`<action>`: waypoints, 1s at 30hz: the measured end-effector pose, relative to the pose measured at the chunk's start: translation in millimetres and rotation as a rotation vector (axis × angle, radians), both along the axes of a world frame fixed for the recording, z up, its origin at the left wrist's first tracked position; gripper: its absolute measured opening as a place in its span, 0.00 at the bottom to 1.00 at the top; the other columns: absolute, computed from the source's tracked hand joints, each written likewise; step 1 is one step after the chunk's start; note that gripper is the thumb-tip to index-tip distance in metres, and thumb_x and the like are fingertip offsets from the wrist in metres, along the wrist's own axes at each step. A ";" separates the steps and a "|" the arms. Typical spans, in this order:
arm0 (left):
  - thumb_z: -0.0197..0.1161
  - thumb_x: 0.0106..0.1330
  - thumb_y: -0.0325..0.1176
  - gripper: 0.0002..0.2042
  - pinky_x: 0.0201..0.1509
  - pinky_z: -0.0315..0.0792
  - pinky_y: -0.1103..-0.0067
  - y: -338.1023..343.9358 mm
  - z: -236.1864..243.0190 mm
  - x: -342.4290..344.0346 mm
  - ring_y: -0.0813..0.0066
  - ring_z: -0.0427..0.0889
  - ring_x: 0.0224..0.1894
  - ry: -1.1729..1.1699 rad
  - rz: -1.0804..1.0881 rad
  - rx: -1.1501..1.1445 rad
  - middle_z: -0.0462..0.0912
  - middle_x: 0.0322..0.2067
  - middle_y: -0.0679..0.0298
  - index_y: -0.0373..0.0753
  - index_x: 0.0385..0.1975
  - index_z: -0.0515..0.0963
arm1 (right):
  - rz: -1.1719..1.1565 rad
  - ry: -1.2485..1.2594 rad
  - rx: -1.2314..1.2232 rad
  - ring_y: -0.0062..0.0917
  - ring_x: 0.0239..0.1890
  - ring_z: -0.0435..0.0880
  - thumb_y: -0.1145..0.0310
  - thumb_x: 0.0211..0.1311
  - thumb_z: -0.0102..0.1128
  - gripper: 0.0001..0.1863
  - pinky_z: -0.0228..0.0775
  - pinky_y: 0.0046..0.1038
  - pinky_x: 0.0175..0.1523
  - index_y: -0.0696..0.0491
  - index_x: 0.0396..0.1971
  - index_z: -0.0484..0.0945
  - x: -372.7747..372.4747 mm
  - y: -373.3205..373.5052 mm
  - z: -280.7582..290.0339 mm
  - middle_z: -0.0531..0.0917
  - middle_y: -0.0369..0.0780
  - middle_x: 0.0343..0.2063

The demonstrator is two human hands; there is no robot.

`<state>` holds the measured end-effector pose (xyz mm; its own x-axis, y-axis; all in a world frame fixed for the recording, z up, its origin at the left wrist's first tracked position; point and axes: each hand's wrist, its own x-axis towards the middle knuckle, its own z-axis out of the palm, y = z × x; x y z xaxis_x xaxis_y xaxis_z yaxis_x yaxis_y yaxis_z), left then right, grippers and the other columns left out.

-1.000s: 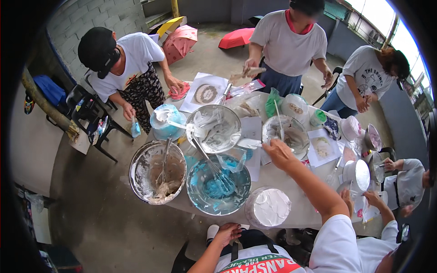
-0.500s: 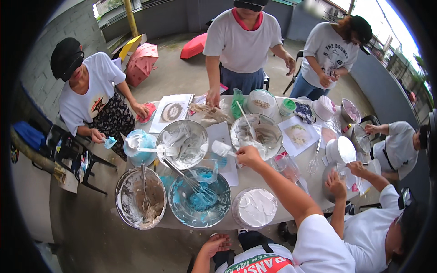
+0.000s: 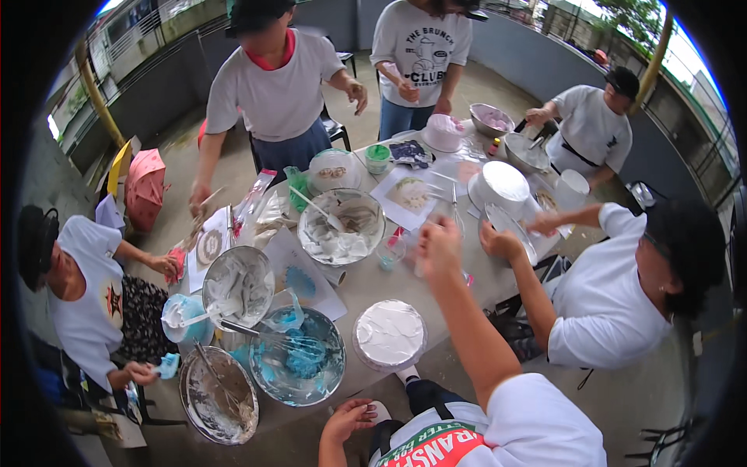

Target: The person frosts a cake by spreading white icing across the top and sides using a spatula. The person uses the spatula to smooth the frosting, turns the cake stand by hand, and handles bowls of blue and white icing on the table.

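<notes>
My right hand (image 3: 440, 245) is raised over the table, beyond and right of a white-frosted round cake (image 3: 389, 335). It is blurred, its fingers closed; a pale smear beside them looks like the white spatula seen edge-on. Low at the table's near edge, my left hand (image 3: 350, 419) holds nothing, its fingers loosely curled apart. Left of the cake stands a steel bowl (image 3: 320, 383) of blue frosting, with a wire whisk (image 3: 311, 346) in it. A clear cup (image 3: 388, 255) sits left of my right hand.
A brown-frosting bowl (image 3: 193, 420) and two white-frosting bowls (image 3: 257, 311) stand to the left. Printed cake pictures (image 3: 401, 201) lie on the table. At right, a co-worker's hands (image 3: 506, 241) hold a round board (image 3: 517, 233) near a white cake (image 3: 502, 187). Other people work around the table.
My view has turned right, so the table appears farther left. My right hand has moved away from the bowls, toward the right. The co-worker at right now tilts up a round board.
</notes>
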<state>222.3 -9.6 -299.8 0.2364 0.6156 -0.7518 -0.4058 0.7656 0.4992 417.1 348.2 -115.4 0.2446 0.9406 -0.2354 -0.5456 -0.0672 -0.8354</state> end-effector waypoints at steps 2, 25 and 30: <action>0.56 0.71 0.34 0.16 0.45 0.81 0.69 5.1 5.6 0.3 0.65 0.83 0.48 0.003 -0.053 0.016 0.81 0.47 0.58 0.34 0.54 0.73 | -0.091 -0.015 0.010 0.13 0.16 0.68 0.79 0.63 0.47 0.12 0.55 0.18 0.16 0.56 0.43 0.76 42.9 -21.6 6.6 0.73 0.32 0.20; 0.50 0.55 0.19 0.35 0.65 0.65 0.73 99.1 -31.0 69.0 0.63 0.69 0.63 0.806 0.223 0.502 0.64 0.66 0.47 0.30 0.68 0.52 | 0.034 -0.954 0.052 0.30 0.25 0.82 0.73 0.69 0.46 0.06 0.72 0.31 0.31 0.58 0.38 0.72 101.6 -204.8 -221.6 0.85 0.43 0.31; 0.50 0.56 0.18 0.36 0.66 0.63 0.77 89.0 -37.8 70.6 0.61 0.65 0.69 0.904 0.240 0.468 0.62 0.67 0.46 0.28 0.68 0.51 | 0.289 -1.071 -0.023 0.51 0.36 0.82 0.73 0.67 0.46 0.04 0.71 0.43 0.39 0.58 0.36 0.68 104.7 -178.2 -220.6 0.84 0.50 0.33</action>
<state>292.9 79.4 -337.5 -0.4624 0.8471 -0.2620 0.1511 0.3665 0.9181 521.8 170.0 -336.1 0.1044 0.9932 -0.0513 0.4962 -0.0967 -0.8628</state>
